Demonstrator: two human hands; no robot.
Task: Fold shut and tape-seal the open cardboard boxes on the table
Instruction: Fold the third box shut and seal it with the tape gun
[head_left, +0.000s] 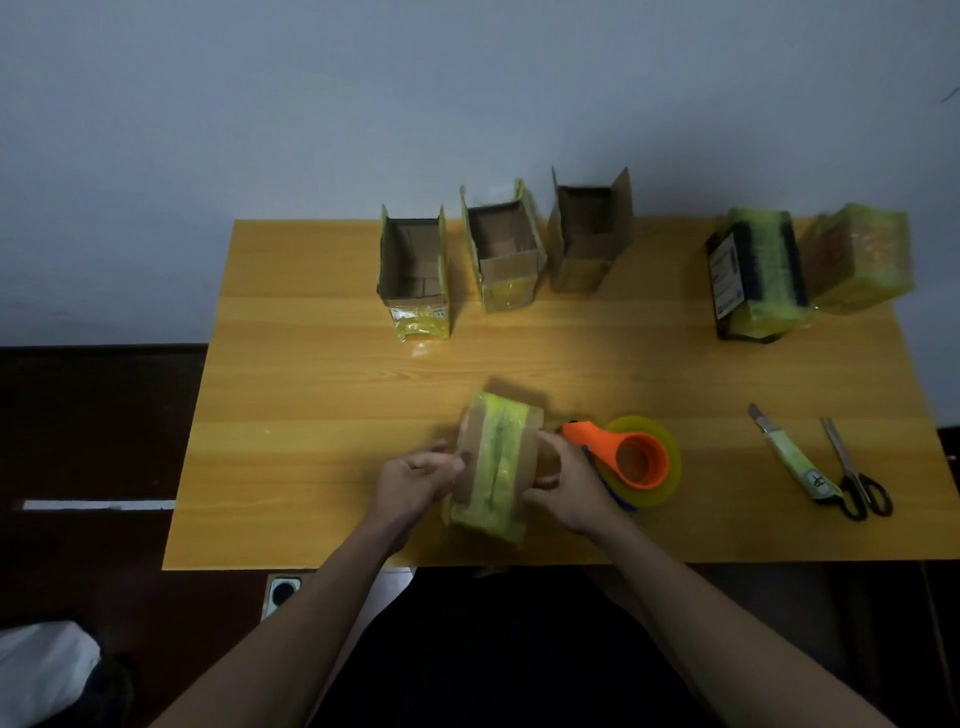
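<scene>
The left hand (415, 480) and the right hand (563, 486) gripped a small closed cardboard box with a yellow-green tape strip along its top seam (496, 462) from either side, fingers curled on its walls, above the near edge of the wooden desk (311, 395). Just right of the right hand lay an orange tape dispenser with a yellowish roll (636, 460). Beyond the hands stood three open cardboard boxes (504, 249).

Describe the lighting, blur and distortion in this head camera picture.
Head view: dim overall, with a brighter patch on the table near the tape dispenser; the box between both hands and the far-right taped box are motion-smeared; wide-angle bending skews the table edges.
</scene>
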